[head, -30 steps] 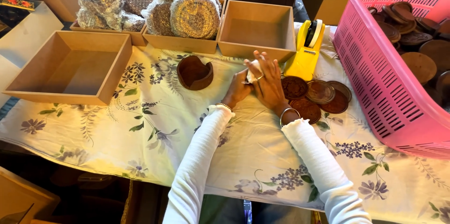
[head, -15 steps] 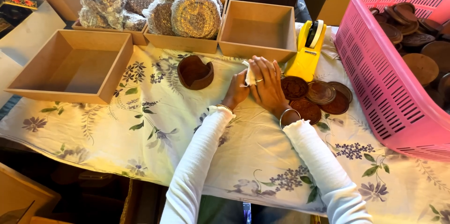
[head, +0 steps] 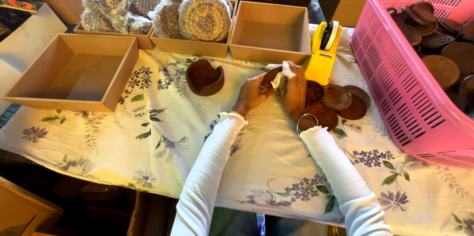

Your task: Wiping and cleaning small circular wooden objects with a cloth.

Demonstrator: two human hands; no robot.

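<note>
My left hand point(head: 253, 93) holds a round brown wooden coaster point(head: 269, 75) up above the table. My right hand point(head: 295, 90) presses a small white cloth point(head: 282, 74) against that coaster. Several more brown coasters point(head: 337, 98) lie flat on the flowered tablecloth just right of my hands. A brown wooden coaster holder point(head: 204, 76) stands on the cloth to the left of my left hand. Both arms wear white sleeves, with a bracelet on each wrist.
A pink plastic basket point(head: 395, 73) with more coasters fills the right side. A yellow tape dispenser point(head: 323, 52) stands behind my hands. Open cardboard boxes point(head: 74, 71) point(head: 269, 32) line the left and back; bubble-wrapped bundles point(head: 203, 16) sit in the back ones.
My hands have stayed in the same spot with the coaster and cloth. The right hand has curled over the coaster, its fingers less spread than before.
</note>
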